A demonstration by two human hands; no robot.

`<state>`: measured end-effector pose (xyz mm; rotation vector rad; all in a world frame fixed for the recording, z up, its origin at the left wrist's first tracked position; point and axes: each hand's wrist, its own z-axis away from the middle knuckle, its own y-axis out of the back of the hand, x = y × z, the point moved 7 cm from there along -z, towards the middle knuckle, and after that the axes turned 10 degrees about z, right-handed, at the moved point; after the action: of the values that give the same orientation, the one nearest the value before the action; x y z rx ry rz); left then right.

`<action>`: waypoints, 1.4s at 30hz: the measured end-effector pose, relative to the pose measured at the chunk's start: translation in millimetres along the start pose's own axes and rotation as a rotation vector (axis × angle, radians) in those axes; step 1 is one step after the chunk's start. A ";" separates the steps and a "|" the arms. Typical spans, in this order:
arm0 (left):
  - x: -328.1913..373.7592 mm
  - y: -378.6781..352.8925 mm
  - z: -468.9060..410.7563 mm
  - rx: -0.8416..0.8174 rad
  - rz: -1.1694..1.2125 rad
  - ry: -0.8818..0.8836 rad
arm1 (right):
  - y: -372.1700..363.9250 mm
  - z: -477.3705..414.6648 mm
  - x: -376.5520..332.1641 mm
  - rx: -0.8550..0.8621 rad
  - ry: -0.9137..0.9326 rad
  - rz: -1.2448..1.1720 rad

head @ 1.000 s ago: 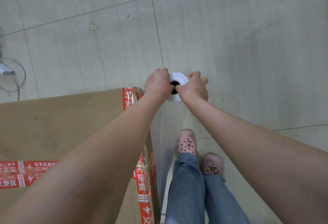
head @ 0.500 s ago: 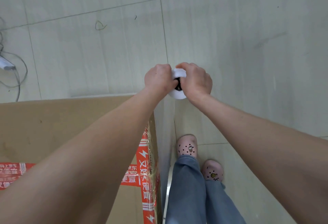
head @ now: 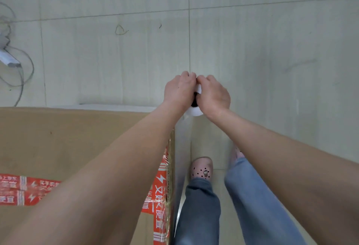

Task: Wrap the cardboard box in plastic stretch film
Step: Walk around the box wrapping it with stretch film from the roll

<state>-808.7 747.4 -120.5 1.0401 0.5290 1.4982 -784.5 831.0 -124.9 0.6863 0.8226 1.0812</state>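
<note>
Since half a second ago, both hands have closed in over the roll, so their fingertips now meet and less of its white end shows. The person's right leg has stepped out to the side.

Seen from above, the left grip (head: 179, 89) and right grip (head: 213, 96), a person's bare hands, are each curled round the top of a white roll of clear plastic stretch film (head: 194, 111), one on each side, knuckles up. Only a sliver of its white end and dark core hole shows between them.

The roll is held off the floor, just beyond the far right corner of a large brown cardboard box (head: 68, 143) that fills the lower left of the view. A translucent sheet of film (head: 184, 138) runs from the roll back along the box's right side. Wrinkled film glistens over a strip of red printed tape (head: 161, 186) on that edge.

Beside the box stand legs in blue jeans (head: 200, 206) and a pink clog with dark dots (head: 202, 169); the other foot is mostly hidden under the right forearm.

All around is a pale grey tiled floor (head: 272, 41). At far left a looped grey cable (head: 27, 66) lies on it.
</note>
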 end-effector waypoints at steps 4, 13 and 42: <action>-34.0 5.8 0.0 0.050 0.199 0.239 | 4.7 -12.5 -6.3 -0.038 -0.006 0.014; -67.2 19.5 -13.1 0.073 0.291 0.460 | 6.0 -46.0 -22.3 -0.143 -0.080 -0.123; -110.8 51.0 -32.8 0.285 0.470 0.732 | 28.8 -101.9 -96.0 -0.272 0.260 -0.034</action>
<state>-872.2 638.5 -129.8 0.8354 1.0867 2.2876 -907.6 758.7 -132.7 0.3056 0.8840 1.2399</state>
